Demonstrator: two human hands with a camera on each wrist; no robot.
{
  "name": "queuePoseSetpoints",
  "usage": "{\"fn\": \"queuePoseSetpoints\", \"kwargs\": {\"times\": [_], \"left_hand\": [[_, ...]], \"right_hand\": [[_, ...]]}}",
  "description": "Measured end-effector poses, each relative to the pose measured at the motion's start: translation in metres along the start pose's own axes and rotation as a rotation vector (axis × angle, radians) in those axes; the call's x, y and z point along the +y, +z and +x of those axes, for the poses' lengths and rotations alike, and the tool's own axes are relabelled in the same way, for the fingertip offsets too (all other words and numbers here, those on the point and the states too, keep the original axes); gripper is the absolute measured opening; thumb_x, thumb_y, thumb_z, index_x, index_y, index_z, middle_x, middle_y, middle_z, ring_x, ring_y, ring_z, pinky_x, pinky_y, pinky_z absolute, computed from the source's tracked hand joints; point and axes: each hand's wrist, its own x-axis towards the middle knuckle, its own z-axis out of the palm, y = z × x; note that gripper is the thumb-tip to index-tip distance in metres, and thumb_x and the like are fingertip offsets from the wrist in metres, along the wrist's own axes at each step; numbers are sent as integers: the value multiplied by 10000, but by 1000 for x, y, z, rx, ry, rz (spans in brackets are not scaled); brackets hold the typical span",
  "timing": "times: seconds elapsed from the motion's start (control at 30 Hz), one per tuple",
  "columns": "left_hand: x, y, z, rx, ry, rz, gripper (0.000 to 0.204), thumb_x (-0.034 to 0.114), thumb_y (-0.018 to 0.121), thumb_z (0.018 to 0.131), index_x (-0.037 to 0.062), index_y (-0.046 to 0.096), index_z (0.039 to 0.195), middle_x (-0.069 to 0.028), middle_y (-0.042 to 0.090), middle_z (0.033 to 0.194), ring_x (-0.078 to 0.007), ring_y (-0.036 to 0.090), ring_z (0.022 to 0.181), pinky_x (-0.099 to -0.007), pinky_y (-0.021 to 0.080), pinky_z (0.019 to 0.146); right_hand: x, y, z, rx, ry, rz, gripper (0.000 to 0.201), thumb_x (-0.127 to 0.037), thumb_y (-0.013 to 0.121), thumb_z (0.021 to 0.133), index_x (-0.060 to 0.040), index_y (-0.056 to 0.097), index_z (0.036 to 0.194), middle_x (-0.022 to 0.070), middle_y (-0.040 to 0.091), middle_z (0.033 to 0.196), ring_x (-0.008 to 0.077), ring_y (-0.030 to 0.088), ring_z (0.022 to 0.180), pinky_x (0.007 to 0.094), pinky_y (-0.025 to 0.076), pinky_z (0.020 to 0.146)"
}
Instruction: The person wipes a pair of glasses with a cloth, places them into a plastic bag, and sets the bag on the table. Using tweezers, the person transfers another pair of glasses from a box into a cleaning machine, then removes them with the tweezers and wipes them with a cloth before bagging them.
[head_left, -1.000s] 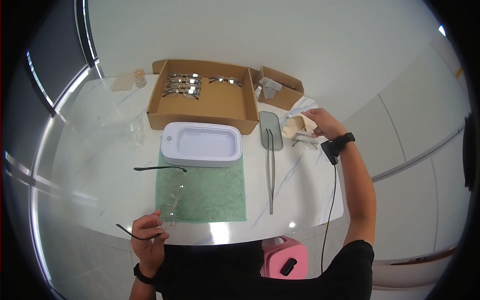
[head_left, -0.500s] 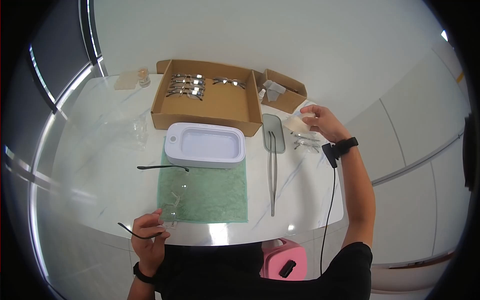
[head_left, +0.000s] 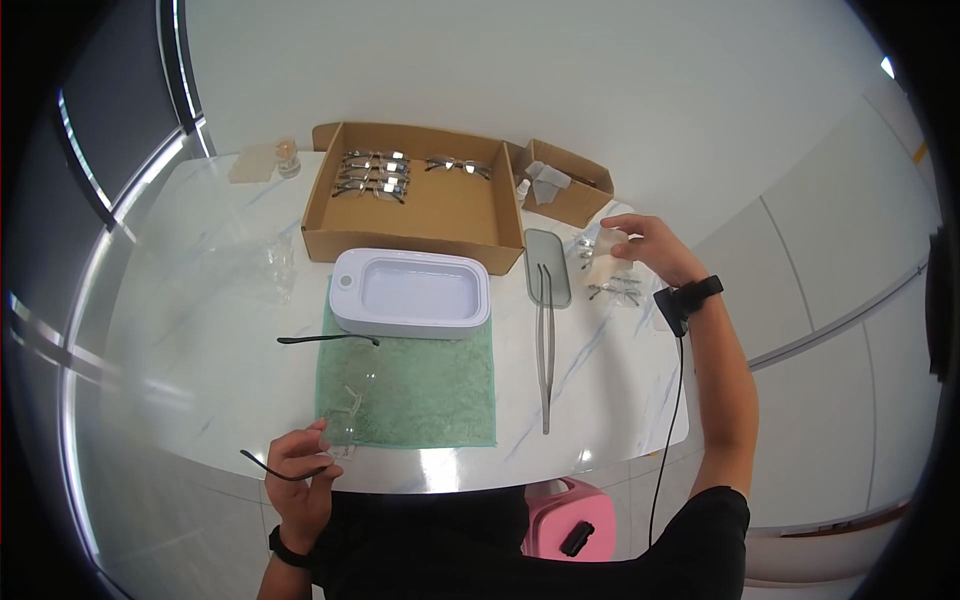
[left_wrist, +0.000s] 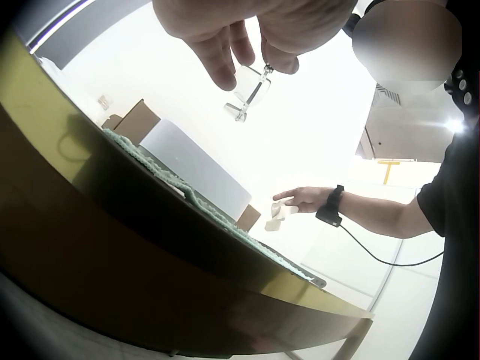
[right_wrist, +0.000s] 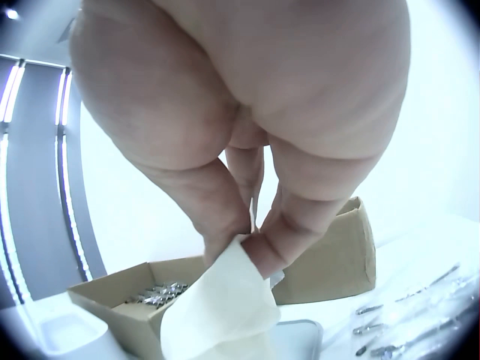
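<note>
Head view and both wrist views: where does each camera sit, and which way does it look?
Head: worn on the head, looking forward and down at the table; the left hand, right hand and black clothing show.
Left wrist: worn on the left wrist, looking past that hand and the glasses across the table edge; the right arm shows too.
Right wrist: worn on the right wrist, looking past its fingers and the cloth toward the large cardboard box.
Shared: head and right wrist both show cloth and box.
</note>
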Motion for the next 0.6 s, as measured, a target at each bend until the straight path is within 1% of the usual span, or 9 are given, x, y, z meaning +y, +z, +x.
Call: {"fn": "queuePoseSetpoints", "kwargs": {"times": [0.07, 0.1, 0.17, 0.23, 0.3, 0.37, 0.47, 0.53, 0.6], "left_hand": [[0, 0, 0, 6, -4, -1, 259, -85, 742, 751, 40, 582, 912, -127, 564, 1115, -341, 640, 1104, -406, 562, 897], [0, 0, -1, 12, -10, -1, 258, -79, 745, 751, 42, 582, 911, -127, 565, 1112, -343, 640, 1103, -405, 563, 893], [0, 0, 0, 6, -1, 2, 257, -74, 748, 753, 44, 583, 911, -128, 566, 1109, -346, 641, 1102, -402, 564, 889], [0, -1, 0, 0, 12, 6, 255, -69, 750, 754, 45, 584, 910, -129, 568, 1105, -349, 641, 1101, -400, 564, 885], [-1, -3, -2, -43, 30, -13, 185, -63, 696, 817, 16, 578, 936, -131, 543, 1182, -319, 620, 1120, -401, 533, 921], [-1, -4, -3, -42, 34, -5, 188, -64, 696, 815, 15, 576, 936, -130, 543, 1180, -316, 624, 1110, -408, 532, 927], [-1, -4, -4, -38, 40, -1, 191, -65, 696, 813, 15, 575, 936, -130, 543, 1176, -312, 629, 1092, -421, 529, 941], [-1, -4, -4, -34, 42, -3, 191, -65, 696, 812, 14, 575, 936, -130, 543, 1173, -311, 631, 1085, -428, 527, 949], [1, -2, -2, 9, 48, 32, 238, -33, 757, 772, 48, 583, 913, -133, 574, 1085, -353, 658, 1062, -396, 580, 842]], "right_hand": [[-8, -3, -4, -4, 34, -266, 493, -14, 721, 778, -69, 635, 1260, 143, 652, 1118, 229, 648, 869, 361, 525, 831], [-9, -2, -4, -4, 33, -265, 493, -14, 721, 778, -69, 635, 1260, 143, 652, 1118, 229, 648, 869, 361, 525, 831], [-8, 0, -7, 73, -48, -543, 546, 0, 729, 737, -80, 631, 1268, 158, 672, 1107, 265, 661, 866, 370, 531, 829], [-15, -1, -13, 121, -56, -534, 565, -3, 737, 728, -86, 625, 1276, 169, 662, 1124, 280, 661, 873, 374, 535, 824], [-17, -2, -15, 166, -67, -526, 584, -6, 744, 720, -92, 620, 1284, 180, 652, 1142, 295, 661, 881, 378, 539, 819], [-14, -4, -14, 222, -77, -554, 582, 30, 726, 724, -86, 625, 1285, 160, 638, 1141, 248, 664, 859, 346, 544, 789], [-19, -5, -19, 248, -70, -488, 574, 46, 718, 723, -72, 623, 1277, 162, 623, 1149, 270, 668, 886, 360, 548, 802], [-20, -4, -19, 243, -78, -529, 568, 51, 719, 726, -74, 624, 1271, 170, 630, 1130, 278, 662, 894, 372, 549, 809], [-16, -5, -18, 237, -81, -569, 561, 55, 720, 729, -77, 625, 1266, 179, 637, 1111, 287, 656, 902, 384, 550, 816]]}}
